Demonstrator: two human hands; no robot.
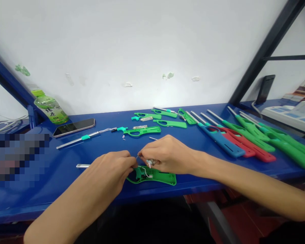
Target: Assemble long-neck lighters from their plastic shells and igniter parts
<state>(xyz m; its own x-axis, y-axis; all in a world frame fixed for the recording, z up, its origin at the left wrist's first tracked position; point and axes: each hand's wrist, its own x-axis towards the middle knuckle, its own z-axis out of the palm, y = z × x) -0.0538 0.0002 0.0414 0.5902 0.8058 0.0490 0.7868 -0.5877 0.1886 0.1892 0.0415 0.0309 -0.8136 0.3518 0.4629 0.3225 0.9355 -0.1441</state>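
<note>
An opened green lighter casing [164, 177] lies near the table's front edge, with a teal trigger piece and thin white wires inside. My left hand [114, 169] is closed at the casing's left end, over the inner end of a metal tube [82, 166]; what its fingertips pinch is hidden. Above the casing, my right hand [165, 156] has its fingers curled round a small translucent part [152, 162], and a thin wire shows at its fingertips. Behind my hands lies another open green casing [142, 131], beside a tube with a teal collar [85, 137].
Several green half casings [171, 124] lie at the back of the blue table [53, 176]. Assembled lighters stand in a row at the right, including a blue one [222, 140] and a red one [256, 149]. A phone [75, 127] and a bottle [52, 108] are at the left.
</note>
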